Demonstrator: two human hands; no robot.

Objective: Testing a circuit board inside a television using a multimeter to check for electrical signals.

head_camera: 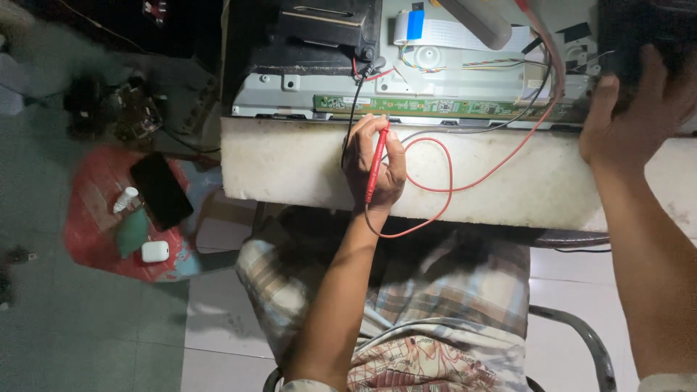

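Observation:
My left hand (374,163) grips a red test probe (377,161), its tip pointing up at a long green circuit strip (443,106) along the lower edge of an opened flat-panel chassis (435,72). A red lead (435,181) loops from the probe across the white foam slab (290,167) under the chassis. A black lead (353,109) runs up beside my fingers. My right hand (632,116) is raised at the right and holds the edge of a dark object (639,36) there.
A white ribbon cable (450,33) and a black board cover (319,33) lie on the chassis. To the left, a red stool (109,210) carries a black phone (161,190), a small white bottle (125,199) and a white earbud case (155,251). A chair arm (581,334) curves at lower right.

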